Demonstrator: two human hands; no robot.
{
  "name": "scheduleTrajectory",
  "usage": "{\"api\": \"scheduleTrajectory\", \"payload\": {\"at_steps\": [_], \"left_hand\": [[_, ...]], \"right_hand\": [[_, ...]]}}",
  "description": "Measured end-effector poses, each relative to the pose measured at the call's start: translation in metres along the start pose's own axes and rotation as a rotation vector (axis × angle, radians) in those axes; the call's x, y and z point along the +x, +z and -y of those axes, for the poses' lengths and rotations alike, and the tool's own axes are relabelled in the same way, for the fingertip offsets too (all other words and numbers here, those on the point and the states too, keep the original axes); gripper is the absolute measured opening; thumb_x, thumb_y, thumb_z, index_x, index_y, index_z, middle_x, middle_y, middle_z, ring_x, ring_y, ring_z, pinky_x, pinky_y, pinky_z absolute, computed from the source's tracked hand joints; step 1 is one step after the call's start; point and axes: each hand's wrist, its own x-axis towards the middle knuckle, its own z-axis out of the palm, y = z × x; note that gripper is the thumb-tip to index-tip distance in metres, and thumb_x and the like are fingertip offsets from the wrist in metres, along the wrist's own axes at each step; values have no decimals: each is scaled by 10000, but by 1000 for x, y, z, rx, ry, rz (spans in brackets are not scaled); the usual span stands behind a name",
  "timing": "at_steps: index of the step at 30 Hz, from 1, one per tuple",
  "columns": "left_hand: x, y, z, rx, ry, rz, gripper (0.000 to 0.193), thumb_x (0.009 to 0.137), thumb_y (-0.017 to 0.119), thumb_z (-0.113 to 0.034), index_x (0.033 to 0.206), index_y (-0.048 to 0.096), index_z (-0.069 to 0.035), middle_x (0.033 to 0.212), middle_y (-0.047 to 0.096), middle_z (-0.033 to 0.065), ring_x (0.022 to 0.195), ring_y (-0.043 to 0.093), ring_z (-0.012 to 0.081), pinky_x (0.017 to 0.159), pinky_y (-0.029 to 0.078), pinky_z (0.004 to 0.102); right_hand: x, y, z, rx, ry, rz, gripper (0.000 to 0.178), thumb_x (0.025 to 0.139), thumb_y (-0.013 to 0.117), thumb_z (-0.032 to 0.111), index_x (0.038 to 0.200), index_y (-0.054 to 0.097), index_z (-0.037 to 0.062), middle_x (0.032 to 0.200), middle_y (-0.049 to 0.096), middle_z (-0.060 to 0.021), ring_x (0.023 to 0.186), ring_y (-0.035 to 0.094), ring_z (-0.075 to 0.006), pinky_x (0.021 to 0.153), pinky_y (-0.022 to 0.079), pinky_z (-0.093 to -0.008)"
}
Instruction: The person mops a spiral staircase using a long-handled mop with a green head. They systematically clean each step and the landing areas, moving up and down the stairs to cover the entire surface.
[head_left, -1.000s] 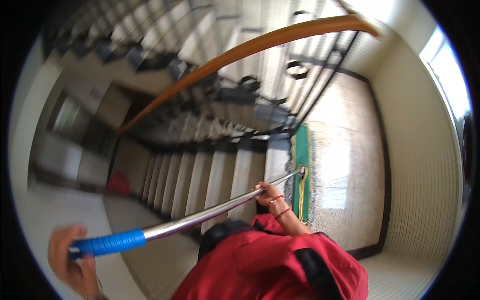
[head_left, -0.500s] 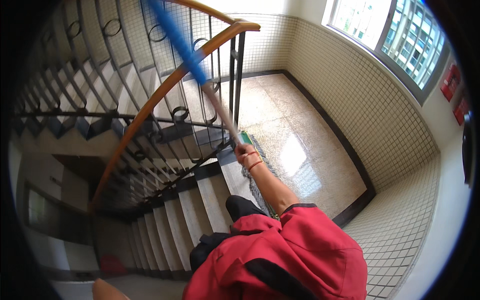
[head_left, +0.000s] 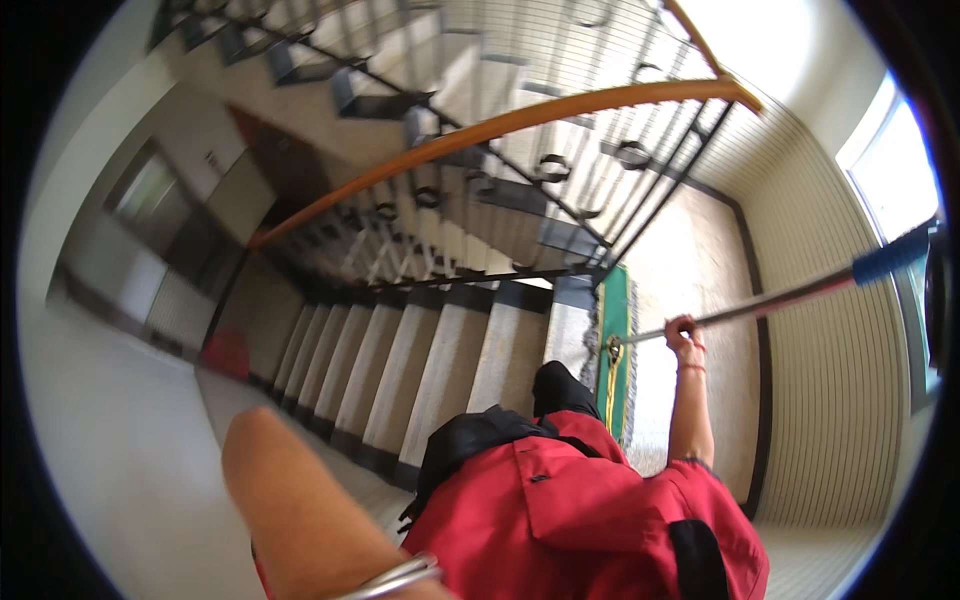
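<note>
In my right hand [head_left: 684, 338] is the metal pole of a wide flat dust mop [head_left: 622, 300], the fingers closed round it just above the mop head. The green head with its grey fringe lies along the landing's edge at the top step. From my hand the pole slants up to the right, toward the window, ending in a blue sleeve [head_left: 893, 258]. At lower left my bent left arm [head_left: 290, 490] shows a silver bangle near the lower edge; the left hand itself is out of sight.
Steps [head_left: 430, 370] with dark edges run down to the left beneath a wooden handrail [head_left: 480, 130] on black metal railings. A pale stone landing [head_left: 690, 240] meets a tiled wall [head_left: 830, 360] and a window [head_left: 895, 170] on the right. Something red [head_left: 226, 353] sits far below.
The pole has swung from upper left over to the right, my right hand still on it. My view has turned, and more of my left arm now shows.
</note>
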Motion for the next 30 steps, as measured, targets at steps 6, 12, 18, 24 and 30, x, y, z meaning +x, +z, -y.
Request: {"api": "scheduleTrajectory", "payload": {"at_steps": [6, 12, 18, 24, 30], "left_hand": [[-25, 19, 5, -84, 81, 180, 388, 784, 406, -329, 680, 526, 24, 641, 535, 148, 642, 531, 261, 667, 406, 370], [-16, 47, 7, 39, -15, 309, 401, 768, 428, -344, 651, 526, 27, 637, 539, 158, 645, 534, 271, 679, 398, 384], [-32, -20, -2, 1639, 333, -495, 406, 692, 480, -345, 870, 501, 20, 901, 493, 185, 830, 482, 274, 757, 357, 401], [-39, -16, 2, 1984, -294, -283, 470, 771, 414, -379, 1089, 463, -36, 1094, 478, 139, 993, 466, 278, 856, 312, 402], [-75, -5, 14, 1489, -1150, -54, 378, 601, 610, -199, 944, 561, -49, 814, 570, 148, 660, 552, 276, 552, 429, 339]], "right_hand": [[-13, -2, -48, 50, 406, -268, 120, 571, 569, -33, 543, 485, 49, 526, 482, -78, 503, 509, -189, 454, 474, -300], [39, -17, -45, -311, 557, -160, 78, 629, 562, 23, 656, 498, 57, 592, 503, -51, 534, 515, -164, 441, 434, -251], [53, -93, -44, -1612, -168, 747, 32, 647, 531, 52, 627, 515, 71, 569, 494, -47, 519, 482, -140, 413, 360, -269], [-26, -163, -148, -1258, 124, 115, 181, 731, 496, 187, 582, 489, 84, 493, 434, -11, 425, 421, -112, 376, 311, -220], [-1, -192, -166, -832, 103, -321, 107, 725, 431, 45, 629, 399, 9, 529, 436, -85, 458, 477, -191, 469, 484, -305]]}}
